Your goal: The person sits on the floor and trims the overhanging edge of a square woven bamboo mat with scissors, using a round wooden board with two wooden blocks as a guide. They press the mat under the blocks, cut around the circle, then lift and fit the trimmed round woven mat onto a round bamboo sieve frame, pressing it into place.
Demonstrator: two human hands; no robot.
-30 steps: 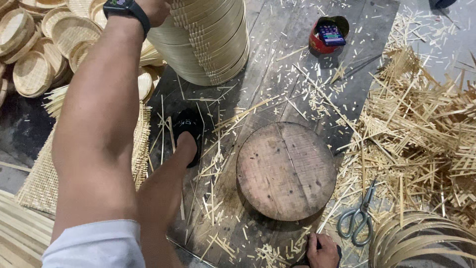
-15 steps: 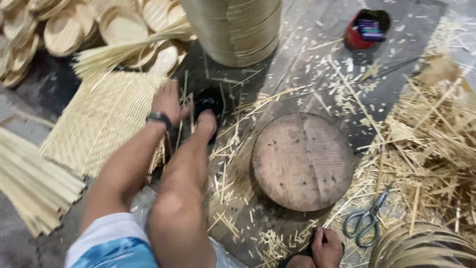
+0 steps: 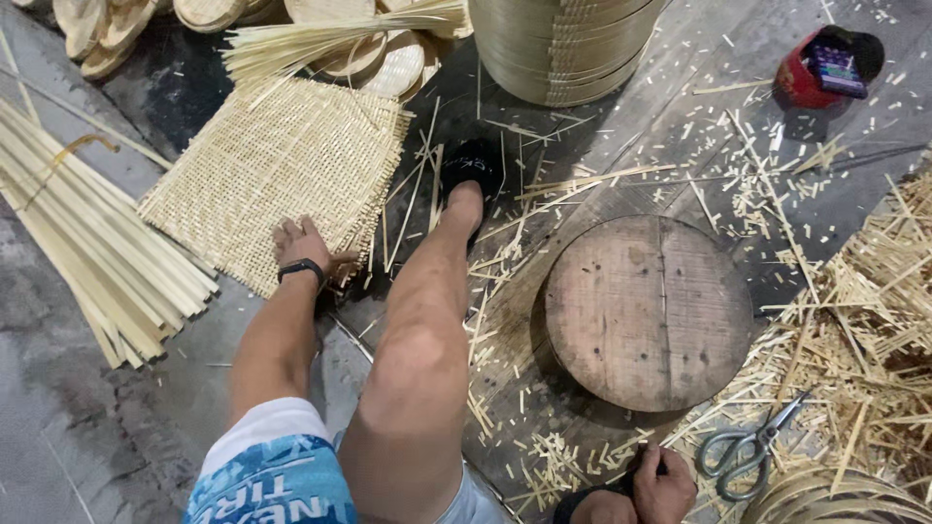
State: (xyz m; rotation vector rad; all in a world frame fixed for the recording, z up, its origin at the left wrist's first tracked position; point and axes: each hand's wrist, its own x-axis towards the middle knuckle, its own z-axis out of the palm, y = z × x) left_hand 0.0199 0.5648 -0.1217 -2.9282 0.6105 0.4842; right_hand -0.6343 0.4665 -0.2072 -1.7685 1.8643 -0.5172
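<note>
My left hand [image 3: 303, 241], with a black band on the wrist, lies with fingers spread on the near edge of a square woven bamboo mat [image 3: 262, 160]. My bare leg [image 3: 427, 320] stretches forward beside it and ends in a black sandal [image 3: 473, 167]. At the bottom edge my right hand [image 3: 665, 483] is closed around a small dark object that I cannot make out. It rests on the floor just below a round wooden block [image 3: 649, 311].
Long flat bamboo strips [image 3: 87, 243] lie at the left. A tall stack of bamboo hoops [image 3: 563, 44], small round baskets [image 3: 388, 63] and thin splints [image 3: 330, 39] stand at the back. Scissors [image 3: 748, 448], bamboo scraps [image 3: 874, 311] and a red container [image 3: 806, 78] are at the right.
My left arm has come down from the far left and the hand now rests on the mat's near edge. The right hand has stayed by the wooden block.
</note>
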